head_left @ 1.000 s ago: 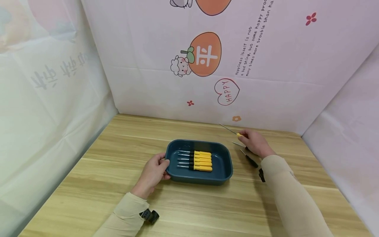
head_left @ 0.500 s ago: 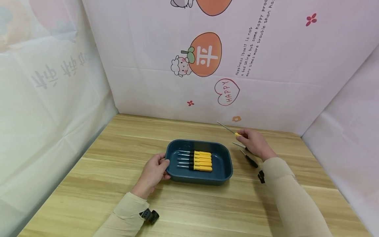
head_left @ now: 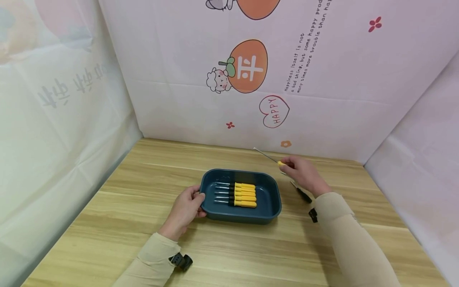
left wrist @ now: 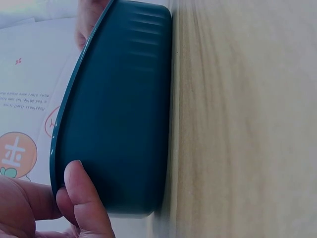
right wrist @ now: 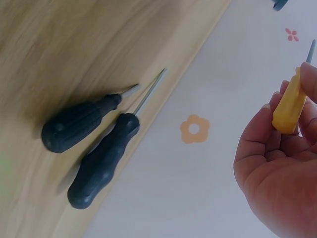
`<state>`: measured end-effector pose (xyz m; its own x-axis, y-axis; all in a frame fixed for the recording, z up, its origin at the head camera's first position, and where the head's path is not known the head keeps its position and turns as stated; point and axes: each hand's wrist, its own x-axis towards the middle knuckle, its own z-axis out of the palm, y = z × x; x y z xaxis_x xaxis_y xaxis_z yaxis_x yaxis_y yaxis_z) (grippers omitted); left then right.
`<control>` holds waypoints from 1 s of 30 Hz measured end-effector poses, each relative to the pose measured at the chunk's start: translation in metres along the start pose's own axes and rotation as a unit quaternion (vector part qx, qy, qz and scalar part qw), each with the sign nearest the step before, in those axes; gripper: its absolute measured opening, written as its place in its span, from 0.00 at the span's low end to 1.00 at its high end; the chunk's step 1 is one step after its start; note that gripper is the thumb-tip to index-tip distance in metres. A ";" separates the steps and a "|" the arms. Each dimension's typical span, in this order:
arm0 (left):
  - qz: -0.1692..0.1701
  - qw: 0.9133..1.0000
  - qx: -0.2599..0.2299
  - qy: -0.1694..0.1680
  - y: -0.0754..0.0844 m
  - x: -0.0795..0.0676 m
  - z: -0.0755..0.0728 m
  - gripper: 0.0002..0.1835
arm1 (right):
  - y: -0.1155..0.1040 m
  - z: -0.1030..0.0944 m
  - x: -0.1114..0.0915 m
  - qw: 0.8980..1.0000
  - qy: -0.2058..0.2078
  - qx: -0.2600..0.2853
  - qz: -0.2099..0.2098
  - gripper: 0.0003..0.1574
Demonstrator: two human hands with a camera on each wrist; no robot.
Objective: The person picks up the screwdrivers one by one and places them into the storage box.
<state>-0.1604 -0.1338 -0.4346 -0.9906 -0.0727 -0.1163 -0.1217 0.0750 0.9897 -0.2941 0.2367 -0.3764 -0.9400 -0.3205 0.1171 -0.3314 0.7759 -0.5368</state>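
Note:
My left hand grips the left end of a dark teal tray, thumb over the rim and fingers outside; the left wrist view shows the tray's side wall close up. Several yellow-handled screwdrivers lie side by side in the tray, shafts pointing left. Beyond the tray's far right corner, my right hand pinches a screwdriver by its yellow handle. Its long thin shaft points up and to the left in the head view.
Two black-handled screwdrivers lie on the wooden table right of the tray; the right wrist view shows a shorter one beside a longer one. A printed white sheet stands along the table's back edge, with more sheeting at both sides.
My right hand has moved a little left with the yellow-handled screwdriver, nearer the tray. My left hand and the tray have stayed in place.

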 end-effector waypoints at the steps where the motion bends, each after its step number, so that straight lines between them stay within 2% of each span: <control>1: -0.001 1.000 0.001 0.001 0.000 0.000 0.000 0.23 | -0.002 0.000 0.000 1.000 0.000 0.001 -0.004 0.22; 12: -0.003 1.000 0.002 0.002 0.000 -0.002 0.000 0.22 | -0.021 0.006 -0.001 1.000 -0.005 0.015 -0.026 0.20; 23: -0.001 1.000 0.000 0.002 0.002 -0.003 0.000 0.22 | -0.044 0.012 -0.005 0.998 -0.006 0.005 -0.062 0.17; 30: -0.001 1.000 -0.003 -0.001 0.002 -0.001 0.000 0.22 | -0.053 0.019 -0.008 0.998 -0.021 0.017 -0.062 0.16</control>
<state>-0.1592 -0.1336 -0.4329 -0.9905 -0.0716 -0.1177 -0.1227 0.0690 0.9900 -0.2680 0.1880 -0.3649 -0.8877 -0.4357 0.1485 -0.4406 0.7107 -0.5484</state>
